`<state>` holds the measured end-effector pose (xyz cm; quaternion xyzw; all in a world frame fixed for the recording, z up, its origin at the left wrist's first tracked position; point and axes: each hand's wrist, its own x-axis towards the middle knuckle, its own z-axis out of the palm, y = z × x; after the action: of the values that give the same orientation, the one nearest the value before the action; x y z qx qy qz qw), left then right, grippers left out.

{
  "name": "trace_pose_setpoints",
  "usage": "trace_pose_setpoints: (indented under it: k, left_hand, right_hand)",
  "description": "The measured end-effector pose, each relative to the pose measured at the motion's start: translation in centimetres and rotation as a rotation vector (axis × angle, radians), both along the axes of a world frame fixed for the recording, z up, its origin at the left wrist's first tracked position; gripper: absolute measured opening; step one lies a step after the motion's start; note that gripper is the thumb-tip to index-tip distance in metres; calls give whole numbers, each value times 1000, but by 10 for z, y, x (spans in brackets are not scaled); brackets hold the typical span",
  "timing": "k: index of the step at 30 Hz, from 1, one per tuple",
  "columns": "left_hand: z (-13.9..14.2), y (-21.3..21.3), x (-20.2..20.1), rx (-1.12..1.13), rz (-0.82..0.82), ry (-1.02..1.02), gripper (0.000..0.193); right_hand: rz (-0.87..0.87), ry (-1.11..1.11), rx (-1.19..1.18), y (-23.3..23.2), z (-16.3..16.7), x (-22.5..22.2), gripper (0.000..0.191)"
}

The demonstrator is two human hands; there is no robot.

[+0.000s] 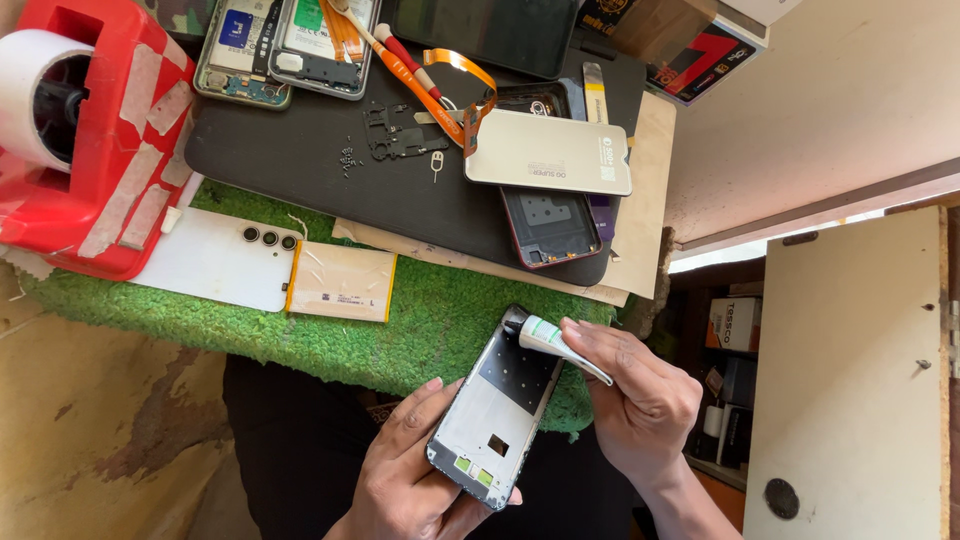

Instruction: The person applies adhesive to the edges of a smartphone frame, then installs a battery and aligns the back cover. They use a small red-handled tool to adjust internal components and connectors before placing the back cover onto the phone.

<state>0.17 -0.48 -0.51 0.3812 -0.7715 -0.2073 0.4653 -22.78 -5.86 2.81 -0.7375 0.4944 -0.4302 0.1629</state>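
Observation:
My left hand (405, 470) grips a bare phone frame (497, 405) by its lower end, tilted over the front edge of the green mat (420, 320). My right hand (640, 400) holds a small white glue tube (553, 343), its dark nozzle resting on the frame's top corner. A flat tan battery (341, 281) and a white phone back cover (215, 262) with three camera rings lie on the mat to the left.
A black work pad (300, 160) carries opened phones (285, 45), an orange flex cable, screwdrivers (405, 65), small screws, a white protector sleeve (548, 152) and a red-rimmed phone back (548, 225). A red tape dispenser (85, 130) stands at left. A cupboard door (850, 370) hangs at right.

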Motion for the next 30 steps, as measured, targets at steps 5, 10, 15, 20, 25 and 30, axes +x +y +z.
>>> trace_pose_setpoints:
  k: [5,10,15,20,25,30]
  left_hand:
    - [0,0,-1,-10,8,10,31]
    - [2,-1,-1,-18,6,6,37]
    - [1,-1,0,-28,2,5,43]
    - [0,0,-1,-13,8,-3,44]
    - [-1,-2,0,-33,6,-11,44]
    - [0,-2,-2,-28,1,2,43]
  right_hand:
    - [-10,2,5,-1,-2,-2,41]
    - [-14,8,6,-3,-1,-3,42]
    - [3,12,9,-1,0,-2,45]
    - [-3,3,-2,-4,-3,-3,42]
    - [-33,24,-1,-6,-4,-4,38]
    - [-54,28,0,-7,-2,-2,37]
